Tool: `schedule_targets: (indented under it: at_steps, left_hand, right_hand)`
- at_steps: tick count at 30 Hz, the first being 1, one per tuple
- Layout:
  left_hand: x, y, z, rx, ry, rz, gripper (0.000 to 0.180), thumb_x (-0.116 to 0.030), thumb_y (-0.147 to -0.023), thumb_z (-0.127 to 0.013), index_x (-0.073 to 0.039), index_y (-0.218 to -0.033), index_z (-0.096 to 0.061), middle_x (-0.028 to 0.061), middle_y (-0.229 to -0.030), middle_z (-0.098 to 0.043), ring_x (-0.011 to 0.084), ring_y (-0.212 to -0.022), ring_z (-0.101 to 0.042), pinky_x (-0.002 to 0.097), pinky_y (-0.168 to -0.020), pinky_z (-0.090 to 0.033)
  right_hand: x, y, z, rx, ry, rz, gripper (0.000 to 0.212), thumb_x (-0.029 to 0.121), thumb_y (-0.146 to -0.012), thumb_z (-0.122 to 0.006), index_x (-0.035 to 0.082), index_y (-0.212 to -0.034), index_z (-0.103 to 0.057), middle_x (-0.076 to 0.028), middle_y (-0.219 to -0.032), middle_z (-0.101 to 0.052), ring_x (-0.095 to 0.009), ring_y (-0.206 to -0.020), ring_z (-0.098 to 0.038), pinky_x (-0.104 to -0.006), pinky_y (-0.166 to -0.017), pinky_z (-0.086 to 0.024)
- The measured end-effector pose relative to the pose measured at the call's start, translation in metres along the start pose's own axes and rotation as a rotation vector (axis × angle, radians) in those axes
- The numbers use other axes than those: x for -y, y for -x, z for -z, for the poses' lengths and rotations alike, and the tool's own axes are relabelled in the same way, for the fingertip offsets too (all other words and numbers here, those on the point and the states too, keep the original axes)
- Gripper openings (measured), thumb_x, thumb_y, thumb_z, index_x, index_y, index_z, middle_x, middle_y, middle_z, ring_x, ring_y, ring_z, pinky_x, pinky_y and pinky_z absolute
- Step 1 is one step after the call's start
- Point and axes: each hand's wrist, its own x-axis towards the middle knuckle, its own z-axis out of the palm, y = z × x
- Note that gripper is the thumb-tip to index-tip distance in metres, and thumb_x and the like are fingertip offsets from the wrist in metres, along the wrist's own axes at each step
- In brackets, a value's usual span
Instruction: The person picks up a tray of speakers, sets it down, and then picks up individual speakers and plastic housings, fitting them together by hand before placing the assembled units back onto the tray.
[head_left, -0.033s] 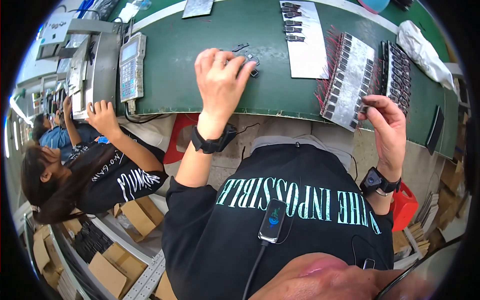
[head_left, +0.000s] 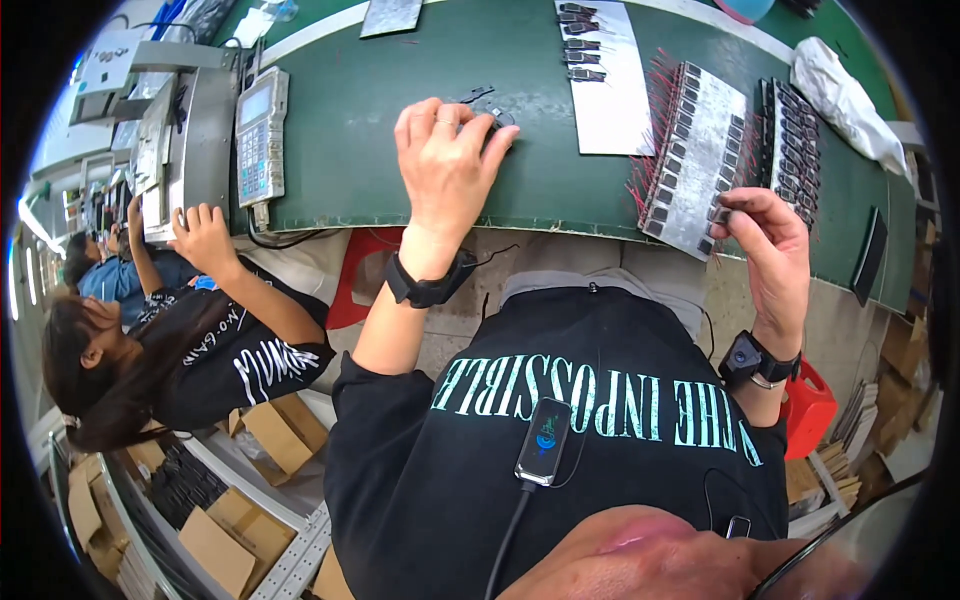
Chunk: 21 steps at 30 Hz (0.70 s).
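My left hand (head_left: 443,150) hovers palm-down over a few small black parts (head_left: 478,94) on the green tabletop (head_left: 340,150). Its fingers curve downward, with thumb and index finger apart; the fingertips are partly hidden. At the near right corner of a silvery plate (head_left: 697,165), my right hand (head_left: 768,240) pinches a small black part (head_left: 720,213) between thumb and fingers. Similar square black parts with thin red wires line both long edges of that plate.
Several wired black parts lie on a white board (head_left: 612,100). Right of the plate stand more rows of them (head_left: 795,150), beside a white cloth (head_left: 845,100). A keypad device (head_left: 262,140) lies left, near a co-worker's hand (head_left: 205,237). A red stool (head_left: 808,410) is lower right.
My left hand has shifted slightly right and lower over the small black parts, covering more of them. My right hand keeps its pinch at the plate's corner.
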Motion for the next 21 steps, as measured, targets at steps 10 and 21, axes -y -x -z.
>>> schedule_targets:
  at_steps: [10, 21]
  left_hand:
    - [-0.027, -0.005, -0.018, 0.033, 0.094, -0.108, 0.021, -0.021, -0.08, -0.078, -0.008, -0.094, -0.071, 0.0055, -0.094, -0.066, 0.0276, -0.099, -0.059, 0.0403, -0.09, -0.046]
    - [-0.037, -0.015, -0.021, 0.072, 0.097, 0.056, 0.016, -0.016, -0.083, -0.074, -0.008, -0.097, -0.071, 0.0062, -0.097, -0.068, 0.0272, -0.093, -0.061, 0.041, -0.087, -0.047]
  right_hand:
    - [-0.003, -0.003, 0.004, 0.09, -0.099, 0.01, 0.017, 0.009, -0.099, -0.058, 0.002, -0.114, -0.061, -0.009, -0.097, -0.07, -0.011, -0.083, -0.066, -0.0256, -0.078, -0.052]
    - [0.0, -0.011, 0.003, -0.015, -0.073, -0.012, 0.018, 0.011, -0.098, -0.06, 0.002, -0.114, -0.062, -0.009, -0.099, -0.072, -0.011, -0.084, -0.066, -0.0255, -0.079, -0.053]
